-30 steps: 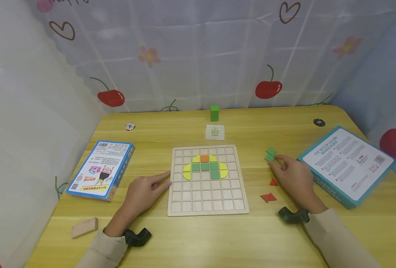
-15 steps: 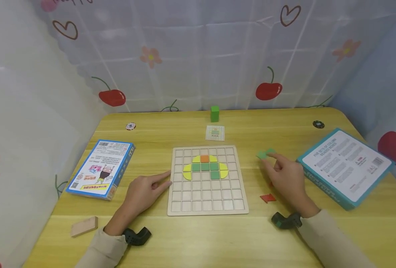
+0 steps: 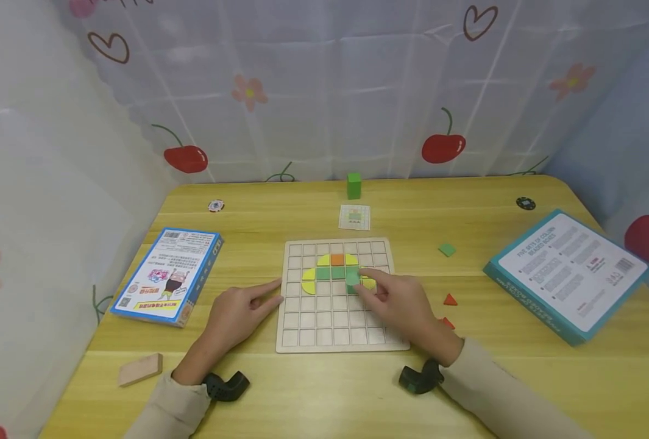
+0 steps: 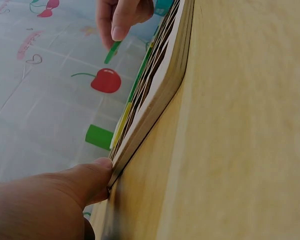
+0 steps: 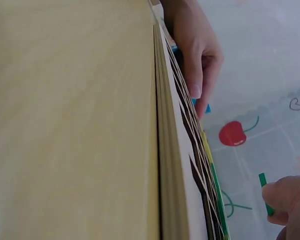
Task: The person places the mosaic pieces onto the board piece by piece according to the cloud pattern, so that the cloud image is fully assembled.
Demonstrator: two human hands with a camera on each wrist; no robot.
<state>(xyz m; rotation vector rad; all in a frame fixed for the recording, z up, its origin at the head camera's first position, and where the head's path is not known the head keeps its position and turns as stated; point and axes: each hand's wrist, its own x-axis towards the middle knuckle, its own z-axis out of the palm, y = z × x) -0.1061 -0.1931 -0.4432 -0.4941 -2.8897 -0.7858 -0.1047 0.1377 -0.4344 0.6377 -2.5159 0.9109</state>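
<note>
A wooden grid board [image 3: 324, 320] lies mid-table, bearing an orange square [image 3: 337, 260], several green squares [image 3: 323, 274] and yellow rounded pieces [image 3: 309, 286]. My right hand [image 3: 412, 308] pinches a green square tile [image 5: 266, 194] between thumb and forefinger above the board. Both wrist views show that tile on edge, clear of the board's surface. At the board's left side, my left hand [image 3: 236, 316] touches the edge with extended thumb and forefinger; the thumb [image 4: 97, 170] is against the rim. Another green tile [image 3: 447, 249] and red triangles [image 3: 450, 299] lie to the right.
Behind the board lie a patterned card [image 3: 354, 217] and an upright green block [image 3: 354, 186]. A blue box [image 3: 165, 277] stands left, a teal box [image 3: 571, 274] right. A wooden block [image 3: 140, 369] is at front left. Two round chips, white [image 3: 216, 205] and black [image 3: 525, 203], lie farther back.
My right hand took one green tile from the pair at the right and carried it left over the board. The left hand has stayed at the board's edge.
</note>
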